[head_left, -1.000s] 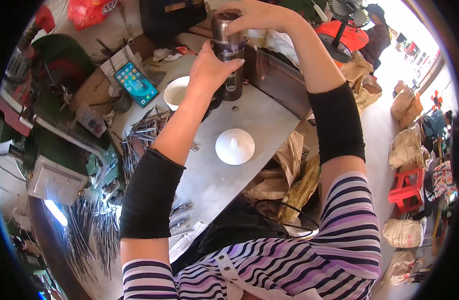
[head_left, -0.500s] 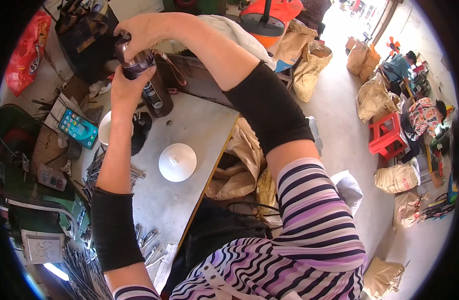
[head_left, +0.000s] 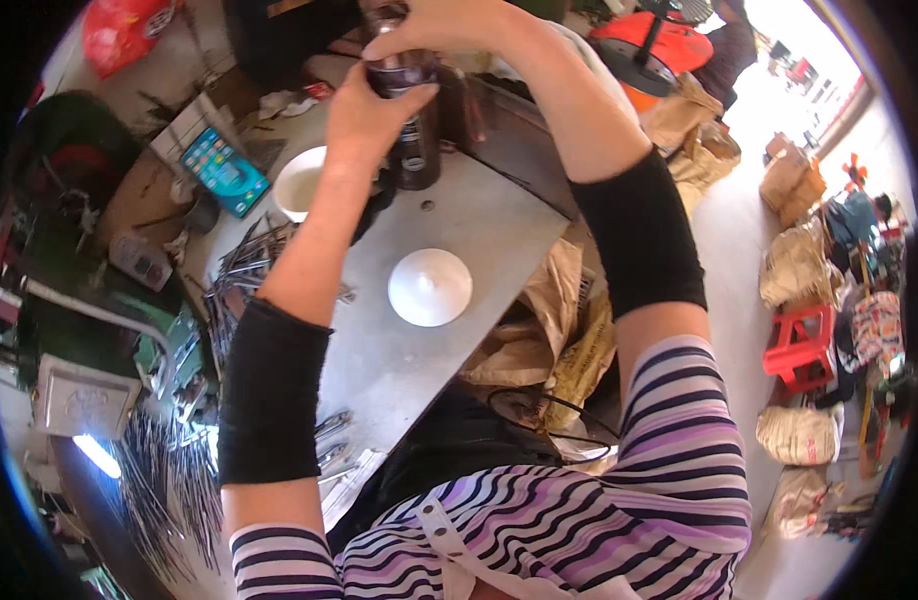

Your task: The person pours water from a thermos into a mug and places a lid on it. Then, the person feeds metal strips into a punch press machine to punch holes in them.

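A dark brown drink bottle [head_left: 416,155] with a strap stands at the far end of the metal table. My left hand [head_left: 367,118] is closed round its upper part, the thumb across the front. Over the bottle's top, my right hand [head_left: 434,28] grips the cap end, with its fingers partly cut off by the upper picture edge. Nearer to me lies a round white lid [head_left: 430,288] with a small knob. Behind my left forearm a white cup [head_left: 297,188] stands partly hidden.
A lit phone [head_left: 225,172] leans left of the cup. Thin metal pieces [head_left: 254,258] lie along the table's left side. Brown sacks [head_left: 539,330] sit below the right edge. A red stool [head_left: 801,348] and people at work are at the far right.
The view has turned, so the table and things on it appear shifted. Both hands stay on the bottle, and the white lid lies in the same place on the table.
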The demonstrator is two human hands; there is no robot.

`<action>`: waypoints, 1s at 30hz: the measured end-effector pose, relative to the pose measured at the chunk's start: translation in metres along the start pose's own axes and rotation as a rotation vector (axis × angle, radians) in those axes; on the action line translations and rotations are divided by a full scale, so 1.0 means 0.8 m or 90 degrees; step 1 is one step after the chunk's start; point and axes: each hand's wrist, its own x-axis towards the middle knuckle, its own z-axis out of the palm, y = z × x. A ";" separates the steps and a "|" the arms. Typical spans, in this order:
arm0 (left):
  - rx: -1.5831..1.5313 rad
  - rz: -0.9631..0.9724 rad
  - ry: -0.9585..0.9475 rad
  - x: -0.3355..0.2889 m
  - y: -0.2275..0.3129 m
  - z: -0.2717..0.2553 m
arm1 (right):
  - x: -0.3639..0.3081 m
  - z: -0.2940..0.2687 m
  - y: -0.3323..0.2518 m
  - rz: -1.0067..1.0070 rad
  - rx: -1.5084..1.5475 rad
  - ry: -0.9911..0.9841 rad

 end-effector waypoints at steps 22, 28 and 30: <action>0.070 -0.077 0.072 -0.006 -0.008 0.008 | -0.015 0.021 -0.053 0.200 -0.107 0.142; 0.064 -0.100 0.076 -0.011 0.009 0.008 | -0.010 0.057 0.022 0.115 0.024 0.151; 0.063 -0.107 0.076 -0.012 0.011 0.004 | -0.008 0.064 0.013 0.111 0.031 0.166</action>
